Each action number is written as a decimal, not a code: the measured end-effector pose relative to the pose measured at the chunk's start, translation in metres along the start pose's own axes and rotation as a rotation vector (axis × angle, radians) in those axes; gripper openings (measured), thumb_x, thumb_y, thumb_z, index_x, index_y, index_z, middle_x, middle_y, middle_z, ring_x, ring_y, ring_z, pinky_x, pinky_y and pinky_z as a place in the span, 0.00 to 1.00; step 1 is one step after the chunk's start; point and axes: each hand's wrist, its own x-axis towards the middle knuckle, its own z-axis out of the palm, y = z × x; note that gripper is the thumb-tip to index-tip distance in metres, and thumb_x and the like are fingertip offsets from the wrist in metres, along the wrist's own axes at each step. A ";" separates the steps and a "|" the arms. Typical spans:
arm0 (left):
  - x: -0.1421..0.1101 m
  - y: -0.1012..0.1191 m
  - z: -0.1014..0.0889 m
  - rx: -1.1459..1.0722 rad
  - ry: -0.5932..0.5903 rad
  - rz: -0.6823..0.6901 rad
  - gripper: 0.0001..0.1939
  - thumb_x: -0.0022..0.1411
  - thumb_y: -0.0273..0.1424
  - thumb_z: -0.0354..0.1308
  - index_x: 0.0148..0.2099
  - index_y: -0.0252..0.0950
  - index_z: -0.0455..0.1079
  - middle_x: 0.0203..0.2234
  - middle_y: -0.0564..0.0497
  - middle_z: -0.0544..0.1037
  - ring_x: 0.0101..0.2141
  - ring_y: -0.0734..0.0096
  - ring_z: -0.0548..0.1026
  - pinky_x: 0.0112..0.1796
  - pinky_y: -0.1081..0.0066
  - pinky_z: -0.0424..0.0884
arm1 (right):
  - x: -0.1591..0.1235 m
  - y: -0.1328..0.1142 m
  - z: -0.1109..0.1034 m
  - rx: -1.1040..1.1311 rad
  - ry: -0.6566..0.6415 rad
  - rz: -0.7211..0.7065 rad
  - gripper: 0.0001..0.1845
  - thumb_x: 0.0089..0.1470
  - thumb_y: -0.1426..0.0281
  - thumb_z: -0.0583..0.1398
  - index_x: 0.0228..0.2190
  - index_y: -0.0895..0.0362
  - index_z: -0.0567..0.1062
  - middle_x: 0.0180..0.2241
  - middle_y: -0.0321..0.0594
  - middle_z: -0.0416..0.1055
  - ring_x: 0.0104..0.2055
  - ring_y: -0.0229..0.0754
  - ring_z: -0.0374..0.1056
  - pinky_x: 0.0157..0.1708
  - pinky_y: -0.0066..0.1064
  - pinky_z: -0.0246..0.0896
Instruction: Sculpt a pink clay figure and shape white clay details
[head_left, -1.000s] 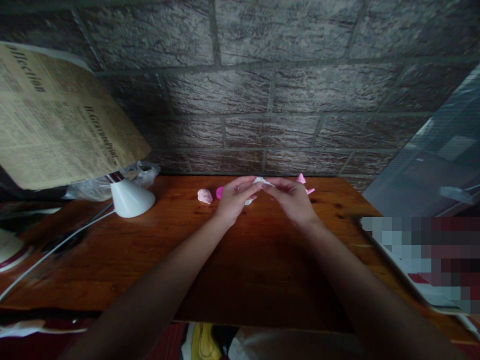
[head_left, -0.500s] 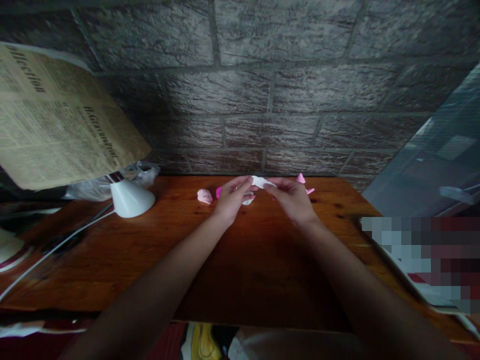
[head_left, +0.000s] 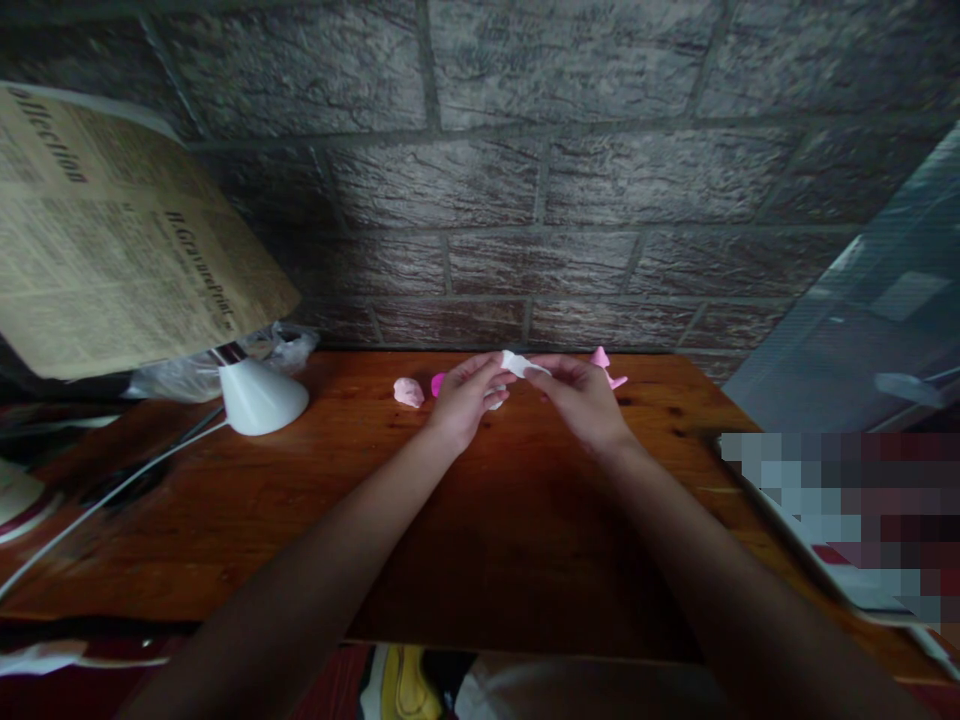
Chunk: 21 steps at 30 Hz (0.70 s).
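Note:
Between my two hands is a thin, uneven strip of white modelling clay (head_left: 523,365), held just above the far part of the table. My left hand (head_left: 472,393) pinches its left end, and my right hand (head_left: 579,392) pinches the right end with thumb and fingers. Under the left fingers, part of another white lump (head_left: 496,399) shows. A pale pink clay lump (head_left: 408,392) lies left of my left hand, with a magenta piece (head_left: 437,384) partly hidden behind that hand. Beyond my right hand are a small pink cone (head_left: 600,357) and a thin pink piece (head_left: 618,382).
A lamp with a white base (head_left: 264,397) and newsprint shade (head_left: 135,240) stands at the left, its white cord (head_left: 112,510) crossing the wooden table (head_left: 480,540). Behind it is a clear plastic bag (head_left: 289,345). A brick-patterned wall (head_left: 487,190) closes off the back.
The white clay strip looks slightly narrower and more tilted between my fingers. Both hands stay in nearly the same place, and the left fingers now cover more of the white lump.

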 end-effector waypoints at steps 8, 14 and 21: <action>-0.001 -0.004 -0.002 0.064 -0.050 0.099 0.14 0.46 0.34 0.75 0.36 0.37 0.79 0.32 0.50 0.82 0.35 0.71 0.79 0.33 0.74 0.71 | -0.003 -0.006 0.004 0.029 -0.027 0.003 0.15 0.48 0.60 0.68 0.36 0.55 0.84 0.35 0.42 0.82 0.37 0.43 0.74 0.36 0.34 0.66; 0.001 -0.005 -0.003 0.085 -0.088 0.156 0.16 0.46 0.36 0.75 0.37 0.38 0.79 0.33 0.50 0.83 0.35 0.70 0.80 0.33 0.73 0.72 | -0.001 -0.004 0.002 0.053 0.005 0.008 0.16 0.47 0.59 0.68 0.36 0.55 0.85 0.34 0.42 0.82 0.37 0.43 0.73 0.35 0.34 0.66; -0.001 -0.005 -0.002 0.131 -0.051 0.217 0.20 0.45 0.35 0.75 0.40 0.36 0.77 0.33 0.49 0.84 0.33 0.70 0.80 0.33 0.72 0.73 | -0.004 -0.005 0.005 0.065 -0.004 0.028 0.17 0.47 0.59 0.69 0.38 0.54 0.85 0.36 0.42 0.82 0.37 0.43 0.72 0.34 0.34 0.65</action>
